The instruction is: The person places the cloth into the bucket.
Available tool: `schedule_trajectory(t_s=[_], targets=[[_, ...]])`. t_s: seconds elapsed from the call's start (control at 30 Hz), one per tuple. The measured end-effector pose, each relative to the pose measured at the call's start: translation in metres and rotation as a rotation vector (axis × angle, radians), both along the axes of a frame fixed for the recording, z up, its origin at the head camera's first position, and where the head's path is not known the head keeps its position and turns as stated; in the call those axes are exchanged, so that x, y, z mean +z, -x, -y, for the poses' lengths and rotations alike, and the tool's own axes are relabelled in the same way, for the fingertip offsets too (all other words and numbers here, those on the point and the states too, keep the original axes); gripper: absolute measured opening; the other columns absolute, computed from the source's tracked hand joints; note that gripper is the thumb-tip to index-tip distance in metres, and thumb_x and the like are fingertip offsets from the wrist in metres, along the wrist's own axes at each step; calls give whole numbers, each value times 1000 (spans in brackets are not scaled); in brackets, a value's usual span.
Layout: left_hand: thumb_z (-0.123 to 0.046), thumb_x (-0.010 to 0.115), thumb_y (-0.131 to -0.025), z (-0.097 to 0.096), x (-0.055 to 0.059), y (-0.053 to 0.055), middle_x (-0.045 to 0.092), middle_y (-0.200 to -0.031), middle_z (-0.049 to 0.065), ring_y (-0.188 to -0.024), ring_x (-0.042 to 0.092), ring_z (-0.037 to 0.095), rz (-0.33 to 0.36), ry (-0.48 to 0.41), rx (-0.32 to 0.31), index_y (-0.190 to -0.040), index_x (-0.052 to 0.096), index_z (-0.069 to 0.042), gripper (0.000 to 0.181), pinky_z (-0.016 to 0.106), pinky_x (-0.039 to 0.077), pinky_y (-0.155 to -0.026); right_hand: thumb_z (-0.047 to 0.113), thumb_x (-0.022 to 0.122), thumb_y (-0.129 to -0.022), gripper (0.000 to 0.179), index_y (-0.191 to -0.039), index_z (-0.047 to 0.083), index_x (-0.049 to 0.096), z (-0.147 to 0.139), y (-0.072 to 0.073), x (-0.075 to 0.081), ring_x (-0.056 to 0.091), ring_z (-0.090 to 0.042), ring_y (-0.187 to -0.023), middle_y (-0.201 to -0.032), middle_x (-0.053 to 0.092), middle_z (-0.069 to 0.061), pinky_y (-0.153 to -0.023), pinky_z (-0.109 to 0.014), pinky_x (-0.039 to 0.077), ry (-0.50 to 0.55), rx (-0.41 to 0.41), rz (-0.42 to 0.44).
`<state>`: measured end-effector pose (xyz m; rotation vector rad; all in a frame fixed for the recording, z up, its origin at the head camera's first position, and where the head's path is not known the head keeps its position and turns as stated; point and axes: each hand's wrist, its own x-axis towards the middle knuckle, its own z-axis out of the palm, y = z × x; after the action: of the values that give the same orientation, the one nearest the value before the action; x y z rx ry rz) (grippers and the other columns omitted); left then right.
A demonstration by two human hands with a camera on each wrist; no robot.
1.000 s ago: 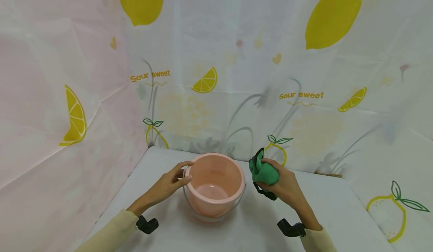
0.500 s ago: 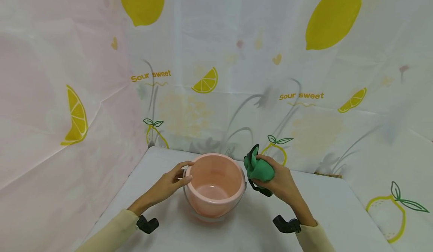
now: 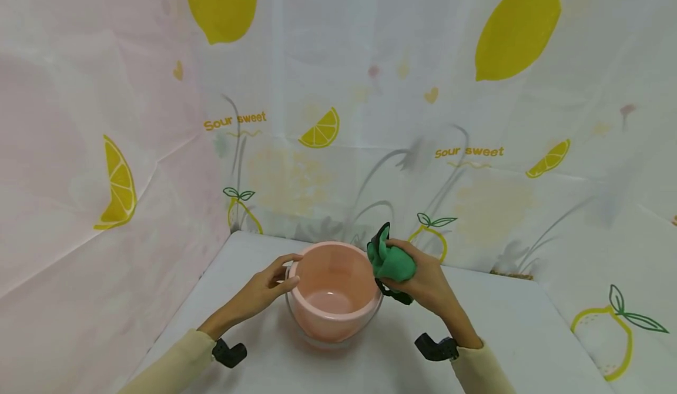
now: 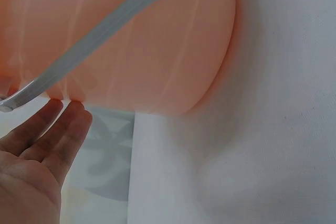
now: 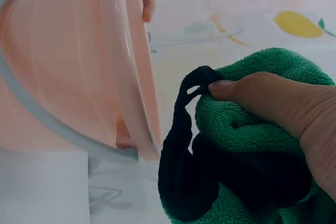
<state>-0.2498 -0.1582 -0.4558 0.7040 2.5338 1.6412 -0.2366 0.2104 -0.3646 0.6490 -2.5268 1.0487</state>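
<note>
A peach-pink bucket with a grey handle stands upright on the white table. My left hand holds its left rim; the left wrist view shows several fingertips against the outer wall. My right hand grips a bunched green terry cloth with black edging. In the head view the cloth overlaps the bucket's right rim, held above table height. The right wrist view shows it beside the bucket's mouth, thumb pressed on the edging. The fingers behind the cloth are hidden.
The white table ends at a lemon-printed sheet hanging behind it, and another stretch of it rises along the left side. A black wrist camera sits on each wrist.
My right hand has moved left and slightly up with the green cloth, from beside the bucket to its right rim. The left hand and the bucket have stayed in place.
</note>
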Motion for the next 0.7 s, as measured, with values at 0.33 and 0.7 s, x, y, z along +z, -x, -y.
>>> schedule_trajectory(t_s=[0.33, 0.7], targets=[[-39, 60, -105, 0, -1, 1, 66, -130, 8, -129, 58, 29, -9, -2, -2, -151, 42, -40, 50, 55, 46, -105, 16, 95, -73, 70, -135, 27, 65, 19, 1, 6, 68, -26, -106, -124, 71, -6, -85, -47, 55, 16, 53, -1], [-40, 61, -104, 0, 1, 0, 64, -133, 7, -130, 57, 29, 12, -4, -5, -152, 42, -40, 51, 55, 46, -104, 15, 95, -73, 71, -136, 29, 64, 38, 1, 7, 67, -24, -107, -124, 70, -2, -88, -46, 54, 32, 126, 23]])
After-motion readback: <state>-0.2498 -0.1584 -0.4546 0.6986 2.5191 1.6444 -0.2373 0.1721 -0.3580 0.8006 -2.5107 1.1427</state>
